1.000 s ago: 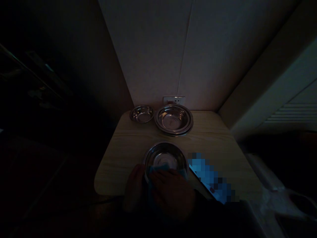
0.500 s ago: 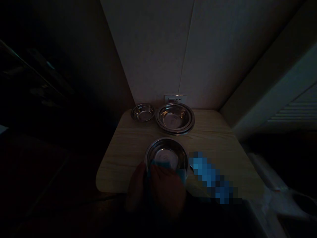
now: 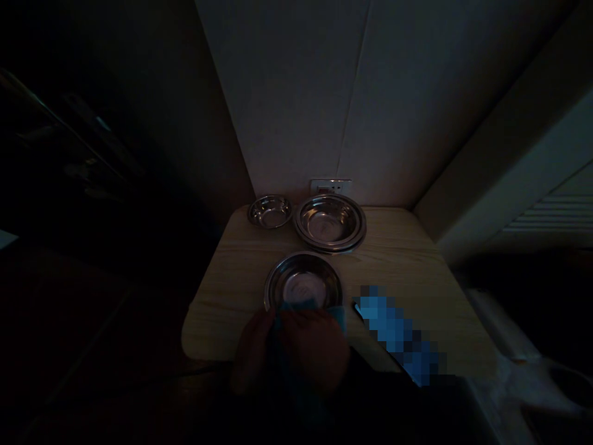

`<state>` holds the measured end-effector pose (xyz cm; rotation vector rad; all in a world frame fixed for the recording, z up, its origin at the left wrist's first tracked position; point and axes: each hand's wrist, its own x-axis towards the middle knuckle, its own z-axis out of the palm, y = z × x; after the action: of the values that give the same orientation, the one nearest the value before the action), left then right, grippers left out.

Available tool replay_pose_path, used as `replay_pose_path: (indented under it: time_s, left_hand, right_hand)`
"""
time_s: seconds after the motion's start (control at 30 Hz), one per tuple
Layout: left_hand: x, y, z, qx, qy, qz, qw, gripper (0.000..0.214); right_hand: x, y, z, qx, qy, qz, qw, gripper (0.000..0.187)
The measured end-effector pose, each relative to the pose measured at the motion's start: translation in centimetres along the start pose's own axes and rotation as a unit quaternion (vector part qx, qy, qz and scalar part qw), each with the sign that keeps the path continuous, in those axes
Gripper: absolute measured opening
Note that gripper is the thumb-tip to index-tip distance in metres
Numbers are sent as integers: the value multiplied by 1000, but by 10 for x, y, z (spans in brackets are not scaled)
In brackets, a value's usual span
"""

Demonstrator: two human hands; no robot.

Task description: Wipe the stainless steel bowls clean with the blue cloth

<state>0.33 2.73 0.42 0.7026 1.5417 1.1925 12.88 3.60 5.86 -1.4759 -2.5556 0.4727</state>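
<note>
In dim light a steel bowl (image 3: 303, 284) sits tilted near the front of a pale wooden table (image 3: 403, 266). My left hand (image 3: 250, 349) grips the bowl's near left rim. My right hand (image 3: 317, 349) presses a blue cloth (image 3: 336, 314) against the bowl's near edge, fingers closed over it. The lower parts of both hands fade into darkness.
At the back of the table stand a small steel bowl (image 3: 270, 211) and a stack of larger steel bowls (image 3: 330, 222), below a wall socket (image 3: 330, 186). A blurred blue patch (image 3: 398, 334) lies right of my hands. Dark surroundings hide the left side.
The bowl has shifted slightly left and away on the table. My right hand with the cloth has slid back toward the near rim.
</note>
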Motion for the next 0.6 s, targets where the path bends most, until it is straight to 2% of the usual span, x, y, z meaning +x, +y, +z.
replay_pose_path:
  time_s: [0.1, 0.23, 0.4, 0.6]
  left_hand:
    - [-4, 5, 2, -3, -24, -28, 999, 29]
    - [-9, 9, 2, 12, -27, -14, 999, 28]
    - [-10, 12, -4, -14, -24, -23, 999, 22]
    - [-3, 11, -7, 4, -24, -12, 1000, 35]
  right_hand:
    - [-7, 1, -3, -20, -21, -7, 1000, 18]
    - [-4, -6, 0, -33, -31, 20, 999, 17]
    - [-5, -7, 13, -43, 14, -3, 999, 13]
    - [-28, 11, 19, -57, 56, -66, 995, 15]
